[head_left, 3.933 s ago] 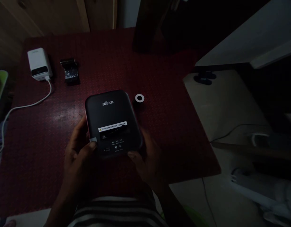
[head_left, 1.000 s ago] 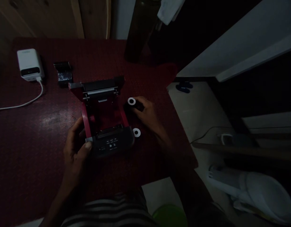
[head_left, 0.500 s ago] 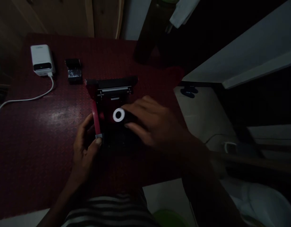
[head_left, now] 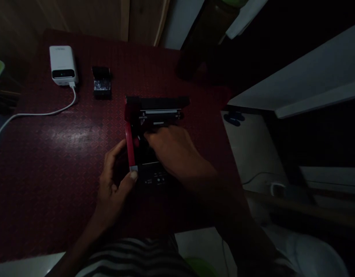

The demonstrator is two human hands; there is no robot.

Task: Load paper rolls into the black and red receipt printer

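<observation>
Dim room: dark red patterned table (head_left: 64, 161) before wooden panelling (head_left: 90, 17)

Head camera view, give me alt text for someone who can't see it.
In dim light, a person's right hand reaches into the open bay of a black and red printer while the left hand grips its side. A white device with a cable sits behind on the red table.

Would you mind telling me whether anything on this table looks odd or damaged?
Nothing stands out: the printer lies flat, lid open, right hand inside it, left hand gripping its side.
</observation>
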